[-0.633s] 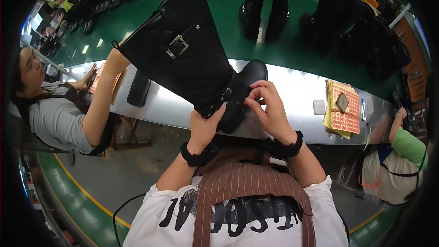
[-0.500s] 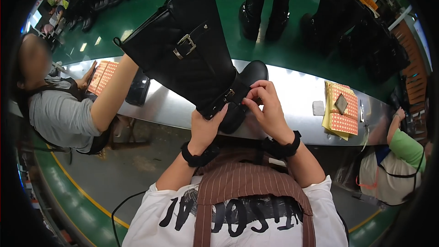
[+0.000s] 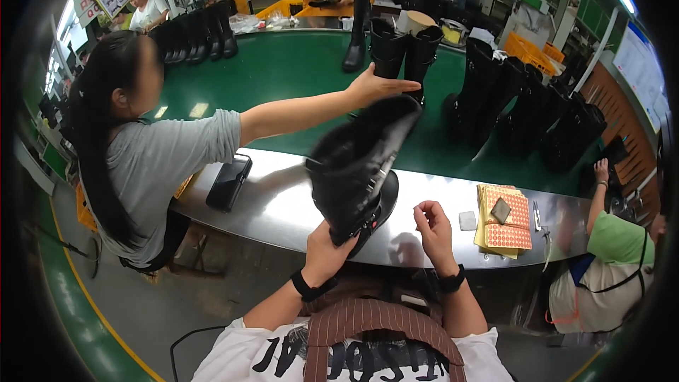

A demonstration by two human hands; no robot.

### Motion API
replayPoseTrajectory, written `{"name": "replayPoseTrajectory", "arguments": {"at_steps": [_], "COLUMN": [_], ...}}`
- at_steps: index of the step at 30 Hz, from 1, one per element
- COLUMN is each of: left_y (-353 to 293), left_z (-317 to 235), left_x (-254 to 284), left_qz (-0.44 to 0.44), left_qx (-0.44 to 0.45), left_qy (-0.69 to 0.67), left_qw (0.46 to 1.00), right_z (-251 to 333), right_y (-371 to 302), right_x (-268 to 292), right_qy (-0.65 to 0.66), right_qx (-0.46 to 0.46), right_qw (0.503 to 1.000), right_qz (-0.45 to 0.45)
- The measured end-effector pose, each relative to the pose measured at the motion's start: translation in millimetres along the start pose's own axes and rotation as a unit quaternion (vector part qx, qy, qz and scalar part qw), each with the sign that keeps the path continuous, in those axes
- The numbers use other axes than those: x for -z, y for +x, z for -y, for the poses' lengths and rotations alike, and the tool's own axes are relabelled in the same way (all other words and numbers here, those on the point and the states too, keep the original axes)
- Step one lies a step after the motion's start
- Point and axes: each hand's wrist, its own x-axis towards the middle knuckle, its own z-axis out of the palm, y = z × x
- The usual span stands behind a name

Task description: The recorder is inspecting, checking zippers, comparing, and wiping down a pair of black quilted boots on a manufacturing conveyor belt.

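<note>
A tall black boot (image 3: 346,191) with a buckled strap tilts up over the metal table edge, its shaft blurred by motion. My left hand (image 3: 327,253) is wrapped round its lower part, near the ankle. A small red dot sticker (image 3: 374,225) shows on the boot beside the strap. Just right of the boot, my right hand (image 3: 435,235) is apart from it above the table, fingers curled in with thumb close to forefinger and nothing visible between them. A co-worker's outstretched hand (image 3: 382,88) reaches in from the left, beyond the boot's top.
Sticker sheets (image 3: 506,230) in red and yellow lie at right, with a dark square piece (image 3: 501,210) on top and a whitish block (image 3: 467,221) beside them. A black case (image 3: 228,182) is at left. Several boots (image 3: 488,92) stand on the green surface (image 3: 269,110).
My view has lifted. The boot has turned more upright in my left hand. My right hand has drawn away from it, rightward; the red dot from its fingertips now shows on the boot. The co-worker's arm has stretched across.
</note>
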Motion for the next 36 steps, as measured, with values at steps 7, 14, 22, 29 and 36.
{"name": "replayPoseTrajectory", "arguments": {"at_steps": [7, 14, 22, 29, 36], "left_y": [-10.6, -9.5, 57.5, 217.0, 350.7], "left_z": [-9.2, -27.6, -91.7, -119.2, -55.2], "left_x": [-4.8, -12.2, -47.7, -74.6, -31.4], "left_qz": [0.005, 0.038, -0.056, -0.201, 0.325], "left_qx": [-0.065, -0.036, -0.257, -0.372, -0.141], "left_qy": [0.065, 0.018, 0.186, 0.263, 0.23], "left_qw": [0.996, 0.998, 0.947, 0.867, 0.906], "right_z": [44.5, 94.7, 150.7, 232.5, 113.3], "right_y": [-40.2, -36.7, 10.4, 135.7, 257.6], "right_x": [24.7, 48.3, 42.4, -3.8, 5.6], "right_qy": [0.0, 0.015, -0.029, -0.173, -0.322], "right_qx": [0.098, 0.17, 0.229, 0.338, 0.26], "right_qw": [0.995, 0.984, 0.973, 0.925, 0.884], "right_qz": [-0.004, 0.056, 0.024, -0.032, -0.22]}}
